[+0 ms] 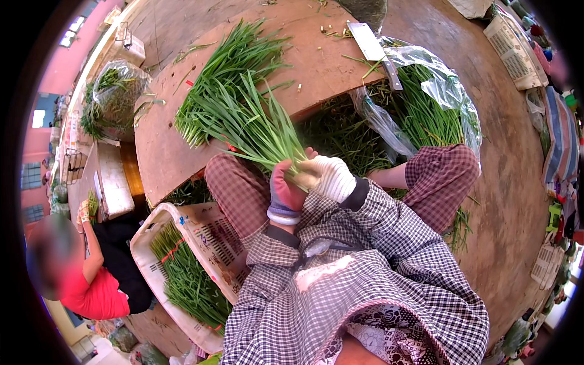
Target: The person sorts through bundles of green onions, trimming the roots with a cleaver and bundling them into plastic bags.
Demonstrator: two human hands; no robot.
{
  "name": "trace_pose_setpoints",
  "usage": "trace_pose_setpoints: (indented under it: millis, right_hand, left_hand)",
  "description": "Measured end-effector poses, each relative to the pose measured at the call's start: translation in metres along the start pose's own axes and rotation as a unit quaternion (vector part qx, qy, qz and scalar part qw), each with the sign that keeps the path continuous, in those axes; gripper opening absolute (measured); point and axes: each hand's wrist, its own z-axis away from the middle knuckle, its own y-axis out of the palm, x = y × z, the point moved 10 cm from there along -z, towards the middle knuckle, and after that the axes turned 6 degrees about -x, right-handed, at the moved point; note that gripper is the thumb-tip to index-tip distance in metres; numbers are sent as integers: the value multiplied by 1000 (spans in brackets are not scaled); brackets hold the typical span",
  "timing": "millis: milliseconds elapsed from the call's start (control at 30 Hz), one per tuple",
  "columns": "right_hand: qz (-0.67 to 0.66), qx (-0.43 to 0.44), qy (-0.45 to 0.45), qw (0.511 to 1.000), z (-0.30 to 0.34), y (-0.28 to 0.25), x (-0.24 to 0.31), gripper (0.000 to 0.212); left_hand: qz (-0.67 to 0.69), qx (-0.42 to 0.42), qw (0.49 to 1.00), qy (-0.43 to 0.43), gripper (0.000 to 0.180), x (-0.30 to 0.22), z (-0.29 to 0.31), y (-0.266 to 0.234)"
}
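Gathered in front of my lap is a bunch of garlic chives (274,137), its pale stem ends toward me and its green leaves fanning out over the board. My left hand (287,191), in a pink and grey glove, is closed round the stems. From the other side my right hand (331,176), in a white knit glove, grips the same stem ends; its fingertips are partly hidden. Just beyond lies a larger pile of chives (225,73) on the brown board (164,140), with bits of red tie showing at its edge.
A cleaver (371,45) rests at the board's right corner, its handle over the edge. Beside it stands a clear plastic bag (453,97) of chives. At my left is a white crate (182,222) holding tied bunches. Farther left a person in red (97,292) sits holding greens.
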Motion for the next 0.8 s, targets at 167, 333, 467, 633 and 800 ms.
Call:
trace_pose_setpoints:
  millis: [167, 333, 467, 633, 800]
  right_hand:
    - [-57, -24, 105, 993, 4, -7, -29, 19]
    - [57, -3, 26, 998, -7, -9, 1, 23]
    - [73, -42, -21, 996, -8, -6, -6, 18]
    - [-48, -45, 156, 986, 2, -7, -50, 13]
    - [-75, -17, 193, 978, 7, -4, -65, 17]
  left_hand:
    - [-20, 3, 1000, 9, 49, -3, -1, -2]
    - [-55, 6, 998, 33, 42, -7, 1, 2]
    - [-55, 7, 998, 22, 43, -2, 4, 8]
    - [-84, 14, 996, 37, 42, -5, 4, 8]
    - [-96, -13, 994, 43, 32, -5, 4, 4]
